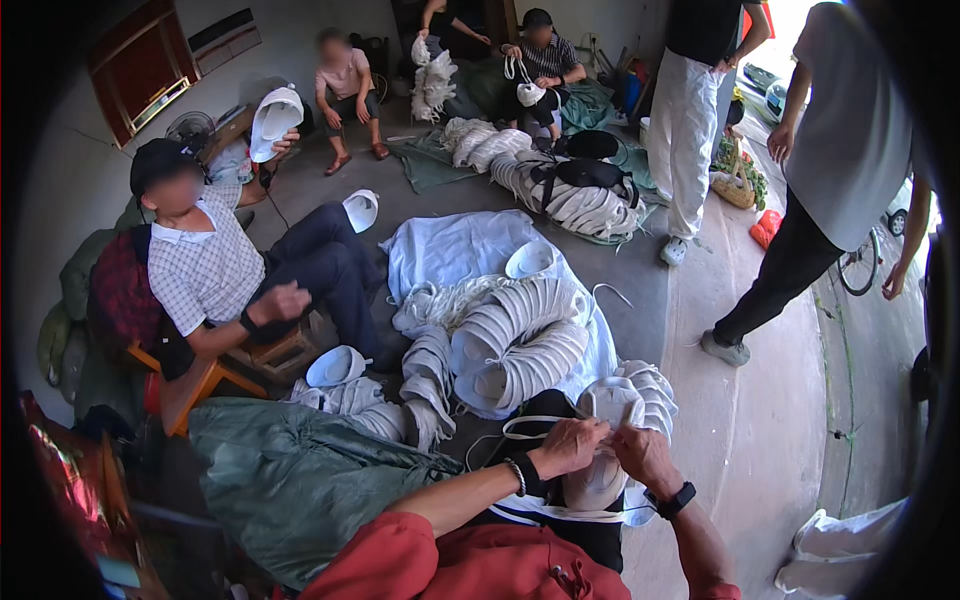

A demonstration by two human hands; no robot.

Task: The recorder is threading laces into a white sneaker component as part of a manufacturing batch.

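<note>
My left hand (568, 447) and my right hand (645, 455) come together low in the view, fingers closed in a pinch. Between them they grip the near edge of a white cup-shaped piece (612, 400) that looks like a shoe upper; the fingers hide the exact grip. Below my hands another pale cup-shaped piece (594, 482) rests over my lap. A white cord (528, 422) loops out by my left hand. Just beyond my right hand lies a nested stack of the same white pieces (652, 395).
Curved nested stacks (525, 335) lie on a pale sheet (440, 250) ahead. A green sack (300, 480) spreads at my left. A seated person (200, 260) at left holds up a white piece (275, 122). Other people sit at the back; several stand at right.
</note>
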